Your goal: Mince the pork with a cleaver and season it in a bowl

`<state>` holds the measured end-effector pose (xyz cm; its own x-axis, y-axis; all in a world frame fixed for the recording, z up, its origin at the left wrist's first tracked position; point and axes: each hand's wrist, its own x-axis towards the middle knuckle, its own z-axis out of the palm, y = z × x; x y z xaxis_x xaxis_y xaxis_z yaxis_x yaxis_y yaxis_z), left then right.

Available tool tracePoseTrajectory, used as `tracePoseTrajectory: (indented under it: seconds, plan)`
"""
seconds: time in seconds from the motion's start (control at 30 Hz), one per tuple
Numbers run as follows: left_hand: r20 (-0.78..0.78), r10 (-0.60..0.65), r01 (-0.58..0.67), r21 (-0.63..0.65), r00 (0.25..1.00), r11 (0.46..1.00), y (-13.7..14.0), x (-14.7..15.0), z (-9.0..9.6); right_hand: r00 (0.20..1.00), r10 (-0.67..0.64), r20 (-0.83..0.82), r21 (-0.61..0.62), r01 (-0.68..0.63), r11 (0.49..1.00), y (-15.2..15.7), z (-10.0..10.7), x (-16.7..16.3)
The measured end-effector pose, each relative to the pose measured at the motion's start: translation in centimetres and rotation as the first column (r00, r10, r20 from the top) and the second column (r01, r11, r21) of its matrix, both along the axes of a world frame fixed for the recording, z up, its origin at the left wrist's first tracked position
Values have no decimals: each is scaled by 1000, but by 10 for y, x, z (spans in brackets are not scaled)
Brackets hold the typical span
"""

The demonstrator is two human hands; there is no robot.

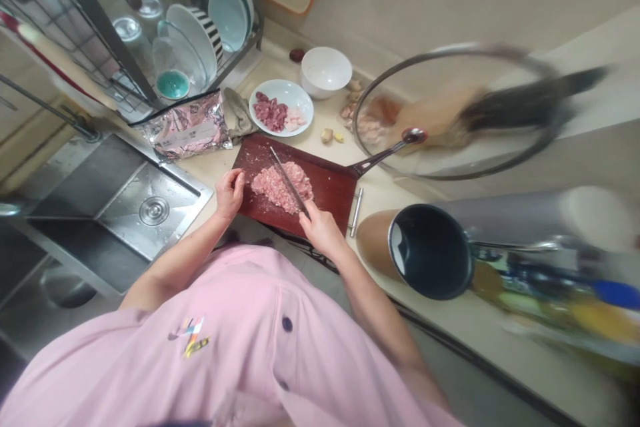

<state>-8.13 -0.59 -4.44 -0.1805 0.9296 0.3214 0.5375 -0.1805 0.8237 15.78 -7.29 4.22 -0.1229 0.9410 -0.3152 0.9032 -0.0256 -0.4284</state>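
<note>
A mound of minced meat (265, 185) lies spread on a dark red cutting board (333, 193). My right hand (320, 228) is closed round the handle of a knife (286, 177), whose blade is seen nearly edge-on across the mince. Whether the blade touches the board underneath is hard to see. At the board's left edge my left hand (230, 192) is curled into a loose fist, with nothing visible in it. Just behind the board is a white plate (281, 130) with dark red meat chunks (270, 112) and pale fatty pieces (295, 119).
On the left are a steel sink (131, 203) and a dish rack (240, 67). A printed plastic bag (187, 128) sits behind the sink. A white bowl (326, 72), ginger pieces (327, 136), a ladle (383, 157), a glass lid (425, 173) and a dark pot (431, 250) stand nearby.
</note>
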Motion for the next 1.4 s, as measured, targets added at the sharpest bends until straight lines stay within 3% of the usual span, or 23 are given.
tracePoseTrajectory:
  seconds: [0.13,0.27,0.57,0.7,0.8,0.9,1.03,1.2,1.3,1.4]
  plan:
    - [-14,5,-5,1,1000,1000,0,0,0,999,-8,-46,75,12,997,-1,-1,-3]
    - [-14,5,-5,8,1000,1000,1,0,0,999,42,-17,12,-41,999,0,-3,-6]
    - [-13,-3,3,5,1000,1000,1,0,1,994,-24,-106,19,26,999,-7,0,3]
    - [-17,0,0,0,1000,1000,1,0,2,990,-144,7,50,143,988,-2,0,15]
    - [-7,-5,5,2,1000,1000,1,0,2,994,-106,20,3,106,994,2,-1,20]
    - [7,-8,8,10,1000,1000,1,0,2,985,-169,-29,53,170,984,3,-4,23]
    - [-7,-2,2,8,1000,1000,1,0,2,984,-177,27,-25,177,984,2,-8,26]
    - [-1,-9,9,25,1000,1000,2,0,0,976,-217,-26,2,217,976,1,-8,27]
    - [-6,-5,5,24,1000,1000,2,-1,-1,985,-171,18,-50,172,984,1,-6,24]
    - [-10,-9,9,12,1000,1000,2,-1,-1,982,-188,5,11,188,982,1,-4,20]
